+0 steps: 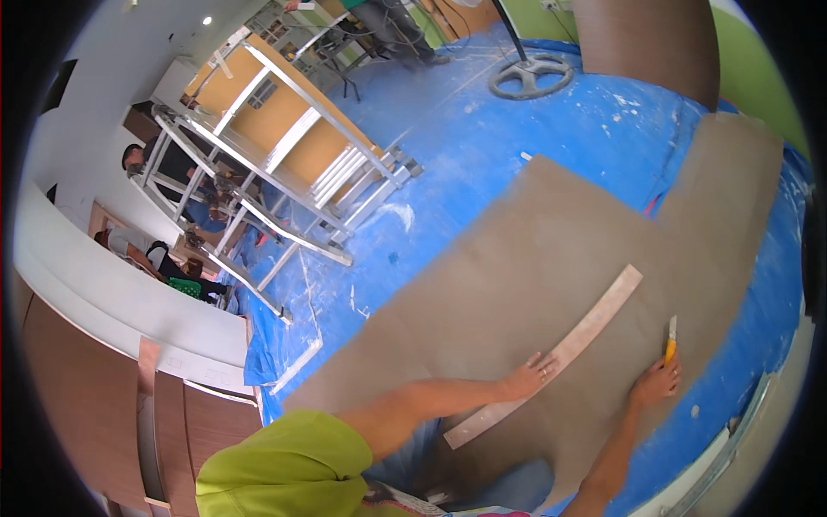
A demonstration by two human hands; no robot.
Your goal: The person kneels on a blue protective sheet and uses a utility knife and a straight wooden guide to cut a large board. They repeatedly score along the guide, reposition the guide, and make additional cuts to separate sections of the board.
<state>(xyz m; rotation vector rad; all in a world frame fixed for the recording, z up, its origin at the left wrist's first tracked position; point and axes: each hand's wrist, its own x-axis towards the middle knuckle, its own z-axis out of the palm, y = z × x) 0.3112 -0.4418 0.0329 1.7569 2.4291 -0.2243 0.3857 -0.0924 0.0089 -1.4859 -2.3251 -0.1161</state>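
A large brown sheet [465, 302] lies spread on the floor in front of me. Across it, slanting from lower left to upper right, runs a long pale pinkish strip [594, 323] like a straightedge. My left hand [524, 379] lies flat on the strip near its middle, fingers stretched out, a ring on one of them. To the right of the strip, my right hand [656, 383] is wrapped round a yellow utility knife [670, 348]. Its blade end points away from me, over the sheet and apart from the strip. My knees partly cover the sheet's near side.
Blue plastic sheeting [431, 181] covers the floor. Metal trestle frames with a tan board [297, 129] stand at upper left. A grey wheel-shaped base [530, 77] with a pole stands at the back. Brown panels [82, 379] are at lower left. Other people are farther off.
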